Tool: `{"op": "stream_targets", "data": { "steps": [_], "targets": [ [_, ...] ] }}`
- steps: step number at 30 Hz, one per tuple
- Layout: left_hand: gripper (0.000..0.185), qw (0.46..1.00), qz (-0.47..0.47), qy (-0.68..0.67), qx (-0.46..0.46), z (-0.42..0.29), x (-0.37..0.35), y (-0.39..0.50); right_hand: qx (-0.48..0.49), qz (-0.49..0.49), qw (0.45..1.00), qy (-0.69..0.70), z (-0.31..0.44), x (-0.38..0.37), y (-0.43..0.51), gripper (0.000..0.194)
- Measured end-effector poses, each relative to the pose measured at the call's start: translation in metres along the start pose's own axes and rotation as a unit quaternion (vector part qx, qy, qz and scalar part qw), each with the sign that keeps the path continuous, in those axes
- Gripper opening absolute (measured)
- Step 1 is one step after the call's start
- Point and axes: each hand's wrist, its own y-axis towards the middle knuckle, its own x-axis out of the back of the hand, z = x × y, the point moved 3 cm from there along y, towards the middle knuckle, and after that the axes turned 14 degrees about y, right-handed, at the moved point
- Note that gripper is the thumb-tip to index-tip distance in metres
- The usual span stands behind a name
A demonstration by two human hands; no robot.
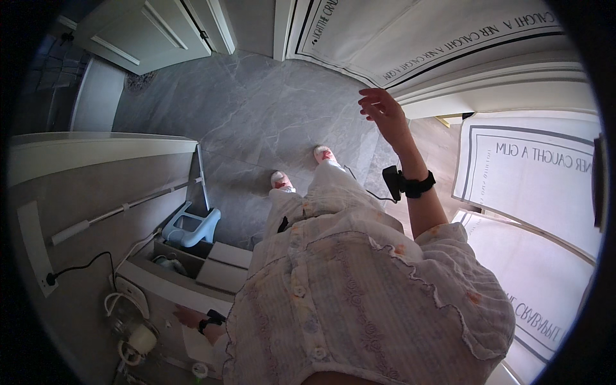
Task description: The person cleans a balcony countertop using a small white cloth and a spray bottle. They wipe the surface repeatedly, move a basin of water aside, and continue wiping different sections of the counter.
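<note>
My right hand (383, 111) is raised over the grey floor at the upper right, its fingers loosely bent and apart, with nothing in them. A black band with a box-shaped device (394, 183) is strapped round that wrist, and a thin cable runs from it towards my clothes. My left hand (190, 317) is low at the left, dim and partly blurred, over or beside a pale cabinet top (168, 288); its fingers look spread and no held thing shows. A black band is on that wrist too. A glass jug-like vessel (139, 337) with white handles stands to its left.
A light blue plastic stool (192, 226) stands beside a cabinet with an open compartment (168, 264). White curtains with printed lettering (539, 168) hang at the right and top. A panelled door (144, 38) stands ajar at the upper left. A black plug (50, 279) is in the wall.
</note>
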Motion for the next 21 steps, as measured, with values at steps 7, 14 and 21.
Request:
{"op": "stream_targets", "data": {
  "steps": [7,14,21],
  "targets": [
    [0.055,0.989,-0.037,0.137,-0.04,0.011,0.019,0.034,0.003,0.004,1.0,-0.027,0.008,-0.008,0.008,0.026],
    [0.047,0.974,-0.057,0.172,-0.132,0.005,0.033,0.072,0.005,0.022,0.999,-0.04,0.01,-0.022,0.007,0.024],
    [0.044,0.991,-0.058,-0.09,-0.076,-0.013,0.087,0.036,0.009,0.025,0.999,-0.046,0.006,-0.022,0.009,0.024]
  ]
}}
